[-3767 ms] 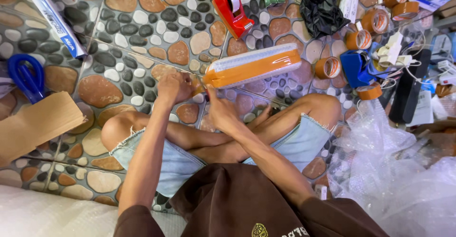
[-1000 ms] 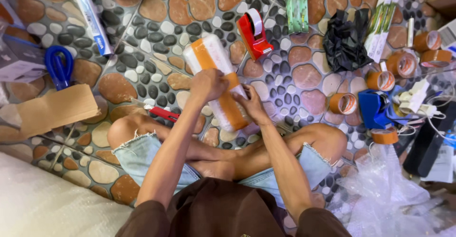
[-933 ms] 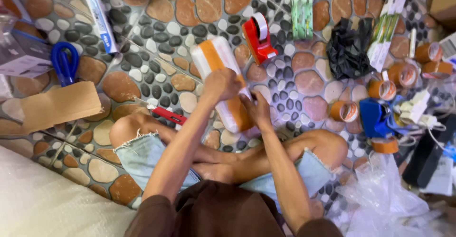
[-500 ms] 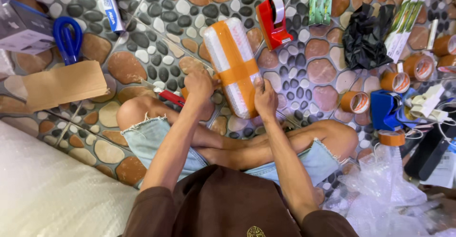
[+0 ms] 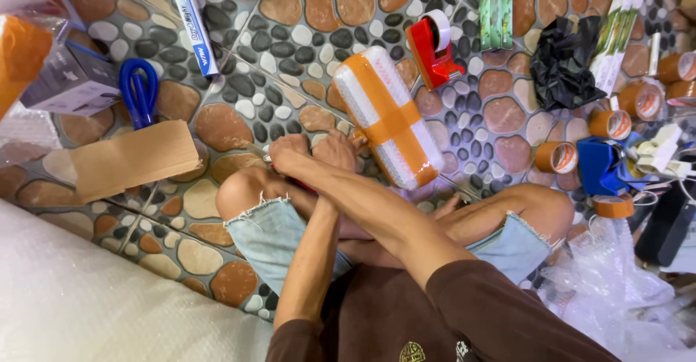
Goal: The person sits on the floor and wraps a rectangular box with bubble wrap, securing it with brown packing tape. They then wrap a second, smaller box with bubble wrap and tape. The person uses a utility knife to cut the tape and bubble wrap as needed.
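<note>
Hands cross in the head view: the right hand [image 5: 293, 155] reaches over to the person's left knee and closes on a red-handled tool [image 5: 301, 182] lying against the leg, too hidden to tell its kind, while the left hand [image 5: 335, 150] rests beside it, fingertips at the near end of the bubble-wrapped parcel [image 5: 388, 115]; whether that hand grips anything I cannot tell. Half a second ago both hands pressed the parcel's near end; now they have drawn back toward the knee, and the parcel lies freed on the pebble-tiled floor [image 5: 304, 25], crossed by orange tape, just in front of the folded legs. That suggests the taping is finished and the wrap is ready for cutting. A red tape dispenser [image 5: 433, 48] stands just beyond the parcel, blue scissors [image 5: 139, 90] and a cardboard piece [image 5: 134, 159] lie well to the left, and tape rolls [image 5: 554, 157] sit to the right.
</note>
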